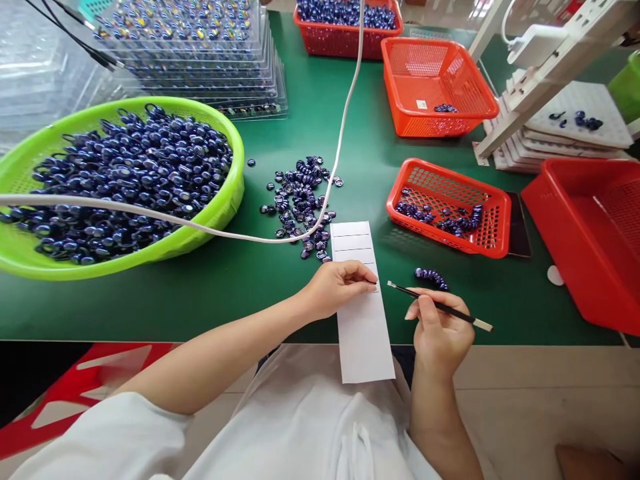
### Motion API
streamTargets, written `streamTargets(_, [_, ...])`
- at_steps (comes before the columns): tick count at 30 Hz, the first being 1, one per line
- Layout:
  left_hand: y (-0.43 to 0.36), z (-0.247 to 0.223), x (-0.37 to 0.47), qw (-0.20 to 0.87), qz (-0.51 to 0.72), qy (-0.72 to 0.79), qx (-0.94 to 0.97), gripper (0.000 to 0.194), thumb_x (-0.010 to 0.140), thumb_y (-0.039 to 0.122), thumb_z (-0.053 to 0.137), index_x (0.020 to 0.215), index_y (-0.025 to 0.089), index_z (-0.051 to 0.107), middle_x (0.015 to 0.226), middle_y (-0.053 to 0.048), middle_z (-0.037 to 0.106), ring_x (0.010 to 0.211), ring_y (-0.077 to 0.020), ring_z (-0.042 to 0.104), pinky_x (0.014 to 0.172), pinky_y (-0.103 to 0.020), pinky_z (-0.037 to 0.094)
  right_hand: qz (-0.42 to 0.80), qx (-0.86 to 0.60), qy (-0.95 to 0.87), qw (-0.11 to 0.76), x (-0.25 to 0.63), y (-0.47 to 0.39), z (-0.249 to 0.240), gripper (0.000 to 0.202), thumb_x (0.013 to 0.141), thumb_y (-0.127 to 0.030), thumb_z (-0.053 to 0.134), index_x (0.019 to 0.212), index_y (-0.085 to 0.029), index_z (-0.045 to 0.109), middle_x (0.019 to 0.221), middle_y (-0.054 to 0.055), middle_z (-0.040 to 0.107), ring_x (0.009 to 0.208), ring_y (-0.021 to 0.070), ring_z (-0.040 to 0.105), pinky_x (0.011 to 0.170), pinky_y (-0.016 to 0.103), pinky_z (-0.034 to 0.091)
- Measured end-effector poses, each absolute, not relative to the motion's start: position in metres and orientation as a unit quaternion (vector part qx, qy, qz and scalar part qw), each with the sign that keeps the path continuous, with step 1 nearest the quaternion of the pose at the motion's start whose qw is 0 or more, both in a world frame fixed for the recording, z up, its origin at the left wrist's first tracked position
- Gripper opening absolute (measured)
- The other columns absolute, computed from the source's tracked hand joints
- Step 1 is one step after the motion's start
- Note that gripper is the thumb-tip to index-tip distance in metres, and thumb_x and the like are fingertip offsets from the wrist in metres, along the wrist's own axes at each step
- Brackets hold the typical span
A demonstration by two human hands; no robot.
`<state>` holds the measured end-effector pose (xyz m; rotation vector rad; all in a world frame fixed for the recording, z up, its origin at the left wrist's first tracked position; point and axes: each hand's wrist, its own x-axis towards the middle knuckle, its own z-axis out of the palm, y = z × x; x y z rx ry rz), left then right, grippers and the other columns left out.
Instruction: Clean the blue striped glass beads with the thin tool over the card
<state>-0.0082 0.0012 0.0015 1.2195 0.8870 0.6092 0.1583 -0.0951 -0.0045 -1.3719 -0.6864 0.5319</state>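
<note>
My left hand (340, 287) is closed in a pinch over a white paper strip (365, 340), its fingertips on a small dark piece too small to name. Thin dark lines cross the strip's upper half; its lower end hangs over the table's front edge. Just to the right, my right hand (443, 327) grips slim black tweezers (445, 309) with pale ends, the tip pointing left towards my left fingertips and apart from them. Something small and whitish shows at that tip. A curved row of shiny dark-blue parts (432, 277) lies beyond my right hand, and a loose heap of similar parts (300, 200) beyond my left.
A green basket (220, 220) heaped with dark-blue parts stands left, before stacked clear trays (270, 87). Red baskets (400, 167) stand right and behind. A white cable (240, 235) loops across the table. A metal post (530, 87) and white foam trays (575, 137) are at right.
</note>
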Motion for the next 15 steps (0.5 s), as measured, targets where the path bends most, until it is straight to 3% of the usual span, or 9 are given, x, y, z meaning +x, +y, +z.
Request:
streamTargets(7, [0.0031, 0.001, -0.0092, 0.705, 0.258, 0.386, 0.536, 0.017, 0.071, 0.024, 0.079, 0.082, 0.013, 0.071, 0.092, -0.007, 0.075, 0.085, -0.0169, 0.07, 0.084, -0.03, 0.057, 0.238, -0.601, -0.316, 0.695, 0.1578, -0.0943, -0.0032, 0.015, 0.081, -0.029, 0.075, 0.082, -0.019, 0.065, 0.082, 0.004, 0.075, 0.046, 0.0101, 0.06, 0.047, 0.027, 0.051])
streamTargets(10, [0.0028, 0.0017, -0.0092, 0.7, 0.25, 0.389, 0.544, 0.016, 0.069, 0.019, 0.078, 0.081, 0.012, 0.069, 0.088, -0.007, 0.073, 0.081, -0.0158, 0.07, 0.08, -0.029, 0.058, 0.233, -0.604, -0.314, 0.695, 0.1578, -0.0944, -0.0045, 0.015, 0.081, -0.029, 0.076, 0.082, -0.018, 0.065, 0.082, 0.004, 0.076, 0.045, 0.01, 0.06, 0.046, 0.027, 0.051])
streamTargets(15, [-0.0023, -0.0007, -0.0083, 0.591, 0.298, 0.37, 0.652, 0.026, 0.073, 0.014, 0.075, 0.098, 0.015, 0.068, 0.091, -0.003, 0.069, 0.08, -0.0135, 0.066, 0.077, -0.028, 0.059, 0.222, -0.637, -0.334, 0.658, 0.1554, -0.098, -0.0058, 0.016, 0.082, -0.031, 0.075, 0.083, -0.018, 0.065, 0.082, 0.005, 0.075, 0.047, 0.0107, 0.061, 0.046, 0.026, 0.052])
